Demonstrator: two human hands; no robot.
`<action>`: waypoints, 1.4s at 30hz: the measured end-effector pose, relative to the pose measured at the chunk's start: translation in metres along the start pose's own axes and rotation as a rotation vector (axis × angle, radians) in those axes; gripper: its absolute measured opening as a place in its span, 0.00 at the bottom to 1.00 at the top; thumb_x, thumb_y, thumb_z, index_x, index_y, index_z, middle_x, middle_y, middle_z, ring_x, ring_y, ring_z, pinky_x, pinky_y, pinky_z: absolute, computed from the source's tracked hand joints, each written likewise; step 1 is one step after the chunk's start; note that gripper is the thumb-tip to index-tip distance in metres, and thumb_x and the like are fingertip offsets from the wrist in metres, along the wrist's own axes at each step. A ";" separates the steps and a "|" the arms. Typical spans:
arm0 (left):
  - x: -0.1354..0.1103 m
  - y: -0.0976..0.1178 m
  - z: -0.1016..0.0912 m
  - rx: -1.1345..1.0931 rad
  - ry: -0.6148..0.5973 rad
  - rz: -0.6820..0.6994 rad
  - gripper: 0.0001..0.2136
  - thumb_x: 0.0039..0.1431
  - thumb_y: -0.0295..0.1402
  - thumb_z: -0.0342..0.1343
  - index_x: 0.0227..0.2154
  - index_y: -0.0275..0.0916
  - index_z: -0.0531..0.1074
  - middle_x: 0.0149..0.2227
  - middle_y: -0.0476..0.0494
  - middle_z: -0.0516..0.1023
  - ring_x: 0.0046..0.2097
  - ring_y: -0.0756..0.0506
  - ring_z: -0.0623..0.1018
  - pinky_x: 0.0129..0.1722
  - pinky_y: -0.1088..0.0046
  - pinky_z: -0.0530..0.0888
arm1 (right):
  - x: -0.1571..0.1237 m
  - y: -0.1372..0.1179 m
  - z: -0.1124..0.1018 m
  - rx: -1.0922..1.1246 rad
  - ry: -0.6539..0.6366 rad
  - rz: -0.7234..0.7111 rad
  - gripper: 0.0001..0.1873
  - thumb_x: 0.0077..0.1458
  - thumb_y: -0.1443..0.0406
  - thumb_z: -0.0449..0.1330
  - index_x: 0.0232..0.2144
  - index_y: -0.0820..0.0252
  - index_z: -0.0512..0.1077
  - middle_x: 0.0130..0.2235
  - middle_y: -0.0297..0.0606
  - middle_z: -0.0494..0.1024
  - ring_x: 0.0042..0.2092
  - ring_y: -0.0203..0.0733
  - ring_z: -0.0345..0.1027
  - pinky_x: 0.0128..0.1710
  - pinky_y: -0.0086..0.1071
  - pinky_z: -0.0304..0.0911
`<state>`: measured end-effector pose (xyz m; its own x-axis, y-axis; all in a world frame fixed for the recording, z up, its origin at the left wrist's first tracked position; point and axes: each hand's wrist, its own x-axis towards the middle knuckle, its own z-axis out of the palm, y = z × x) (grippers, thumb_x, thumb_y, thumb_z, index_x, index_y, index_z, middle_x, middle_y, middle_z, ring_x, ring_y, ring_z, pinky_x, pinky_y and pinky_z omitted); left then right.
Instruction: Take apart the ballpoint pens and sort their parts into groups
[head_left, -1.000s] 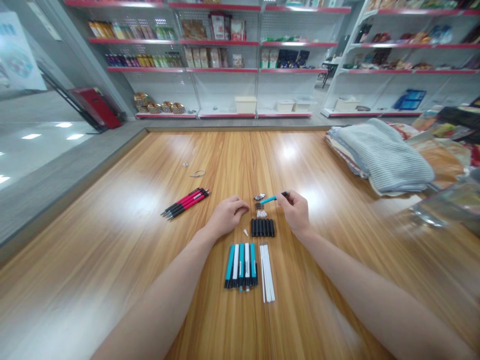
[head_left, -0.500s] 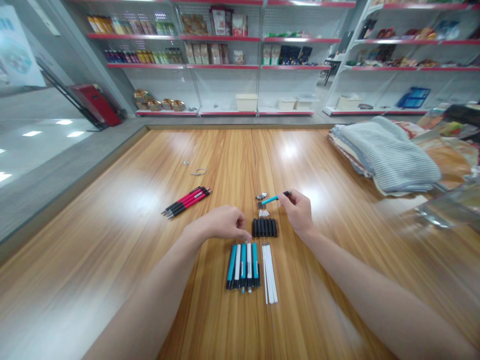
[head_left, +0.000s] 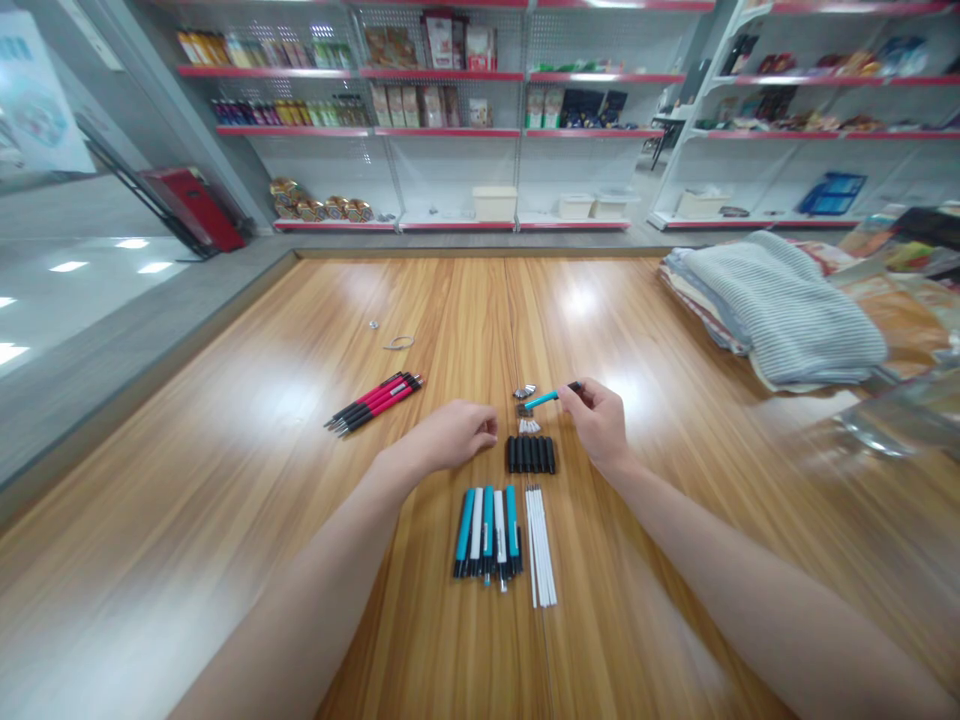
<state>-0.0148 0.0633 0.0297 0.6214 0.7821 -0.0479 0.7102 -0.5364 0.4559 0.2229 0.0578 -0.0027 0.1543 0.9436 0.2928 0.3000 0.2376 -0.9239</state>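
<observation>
The left hand (head_left: 457, 437) has moved back up from the teal pens (head_left: 486, 535). A moment ago its fingertips were right at their top ends. Now it hangs over the table (head_left: 225, 480) a bit above them, just left of the row of black pen parts (head_left: 530, 455). The right hand (head_left: 598, 425) is in almost the same spot as before.

The left hand is loosely curled, with its fingers pointing right, and it holds nothing that I can see. Both arms reach in from the bottom of the view, and the right arm comes in at a slant. The right hand is closed in a small pinch around a thin teal pen part (head_left: 541, 399). The part has a dark end by the fingers, and its teal end points left toward some small metal bits (head_left: 525, 391) (they are too tiny to tell what they are).

The teal pens lie side by side on the table, below the left hand. White sticks (head_left: 541, 547) lie next to them, and tiny white tips (head_left: 529, 426) sit just above the black parts. Farther left lies a bunch of red and black pens (head_left: 373, 403), well apart from both hands.
</observation>
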 end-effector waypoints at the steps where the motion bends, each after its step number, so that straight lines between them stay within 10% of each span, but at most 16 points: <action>1: 0.001 -0.002 0.002 0.011 0.045 0.019 0.05 0.57 0.32 0.54 0.31 0.39 0.73 0.32 0.46 0.77 0.35 0.48 0.74 0.35 0.75 0.67 | 0.000 0.000 0.000 -0.004 0.001 0.000 0.15 0.55 0.57 0.58 0.23 0.61 0.68 0.22 0.30 0.65 0.24 0.33 0.55 0.24 0.28 0.50; 10: 0.005 -0.003 0.009 0.002 0.227 0.050 0.06 0.59 0.27 0.52 0.33 0.38 0.74 0.36 0.43 0.75 0.39 0.47 0.74 0.41 0.72 0.69 | 0.000 0.001 0.000 -0.079 0.056 0.008 0.15 0.53 0.57 0.57 0.23 0.62 0.68 0.22 0.30 0.65 0.25 0.33 0.55 0.25 0.28 0.51; 42: 0.009 0.012 0.021 -0.005 0.226 -0.040 0.07 0.60 0.33 0.52 0.32 0.38 0.74 0.34 0.43 0.77 0.38 0.46 0.75 0.38 0.71 0.70 | 0.002 0.001 -0.002 -0.351 0.139 -0.007 0.12 0.48 0.61 0.56 0.17 0.59 0.63 0.19 0.29 0.62 0.24 0.34 0.56 0.25 0.29 0.49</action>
<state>0.0058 0.0576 0.0163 0.5024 0.8543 0.1336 0.7308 -0.5021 0.4625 0.2248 0.0592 -0.0023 0.2701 0.8963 0.3517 0.6023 0.1277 -0.7880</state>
